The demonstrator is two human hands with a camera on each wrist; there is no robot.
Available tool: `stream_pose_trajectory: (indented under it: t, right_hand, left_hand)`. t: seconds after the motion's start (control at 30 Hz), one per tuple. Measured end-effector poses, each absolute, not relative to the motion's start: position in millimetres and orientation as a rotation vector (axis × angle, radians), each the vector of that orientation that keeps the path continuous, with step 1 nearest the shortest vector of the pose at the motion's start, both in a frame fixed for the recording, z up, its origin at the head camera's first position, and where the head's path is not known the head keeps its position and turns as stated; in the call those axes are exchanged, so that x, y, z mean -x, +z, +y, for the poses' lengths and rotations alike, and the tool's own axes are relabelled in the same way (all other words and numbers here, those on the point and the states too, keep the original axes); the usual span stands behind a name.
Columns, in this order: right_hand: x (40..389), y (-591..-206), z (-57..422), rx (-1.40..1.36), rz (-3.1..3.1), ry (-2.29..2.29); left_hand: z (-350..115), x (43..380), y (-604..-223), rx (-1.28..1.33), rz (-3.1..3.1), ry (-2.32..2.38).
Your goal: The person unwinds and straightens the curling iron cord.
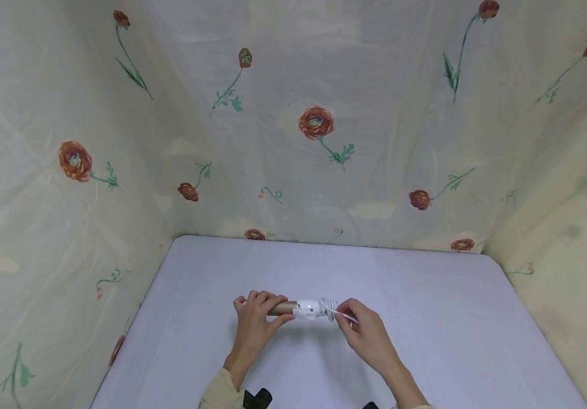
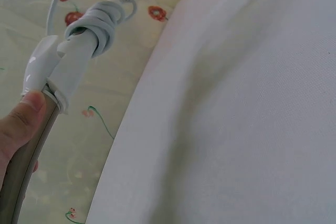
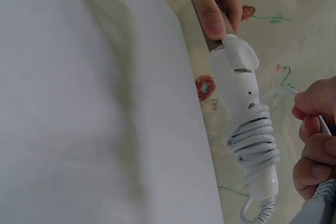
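Observation:
A curling iron (image 1: 306, 309) with a white handle and a brownish-gold barrel (image 2: 27, 163) is held level above the table in the head view. My left hand (image 1: 255, 319) grips the barrel, thumb close to the handle. White cord (image 3: 256, 139) winds in several loops around the handle. At the handle's right end, my right hand (image 1: 369, 336) pinches the cord's loose stretch between thumb and fingers. A ribbed cord end with a pale grey-white block (image 3: 315, 211), perhaps the plug, shows below that hand in the right wrist view; part of it is out of frame.
A white-covered table (image 1: 212, 267) lies beneath the hands, their shadow falling on it. Flower-printed fabric (image 1: 273, 142) rises behind the table and along both sides. Two dark objects (image 1: 258, 399) show at the bottom edge near the forearms.

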State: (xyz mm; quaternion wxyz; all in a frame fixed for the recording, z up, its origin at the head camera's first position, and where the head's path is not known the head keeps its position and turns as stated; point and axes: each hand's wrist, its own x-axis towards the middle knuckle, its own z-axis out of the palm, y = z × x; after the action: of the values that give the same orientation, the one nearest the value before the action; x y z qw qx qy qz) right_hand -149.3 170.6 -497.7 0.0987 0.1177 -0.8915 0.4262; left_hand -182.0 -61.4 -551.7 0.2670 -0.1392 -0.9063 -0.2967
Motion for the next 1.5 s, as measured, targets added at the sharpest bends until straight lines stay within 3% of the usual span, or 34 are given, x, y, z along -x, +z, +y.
stream_pose_trajectory:
  t: [0.73, 1.5]
  right_hand:
    - [175, -484, 184, -0.651, -2.63, 1.174]
    - [201, -515, 208, -0.514, -2.672, 1.292]
  left_hand:
    - [-67, 186, -552, 0.425, -2.45, -0.825]
    - [-78, 175, -563, 0.538, -2.568, -0.898]
